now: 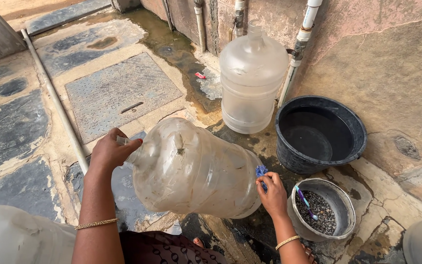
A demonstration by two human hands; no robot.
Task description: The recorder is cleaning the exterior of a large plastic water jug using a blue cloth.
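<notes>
Wet stone floor (15, 122) with a metal hatch (120, 93) and pipes (299, 44) up the wall. An upright jug (252, 78) stands by the wall, empty, no cap. Beside it a black tub (321, 134) with water in it. Near the right hand, a small bowl (324, 209) of dark grit with a toothbrush (306, 201) lying in it.

Main thing: a tilted jug (194, 168), large, cloudy, held off the floor on its side between both hands, neck pointing left, base to the right. Dirt streaks show on the inside wall.

Left hand (111, 151) is closed around the neck, palm covering the mouth. Right hand (271, 193) is at the base rim, fingers pinched on a small blue scrubber (261, 171) that presses against the jug's bottom edge.

Step, as I read it: cleaning the jug, outside base being scrubbed while the mouth is blocked. The next move likely calls for a firm hold at the neck while the jug turns so the scrubber meets a fresh patch; the wet plastic could slip.
</notes>
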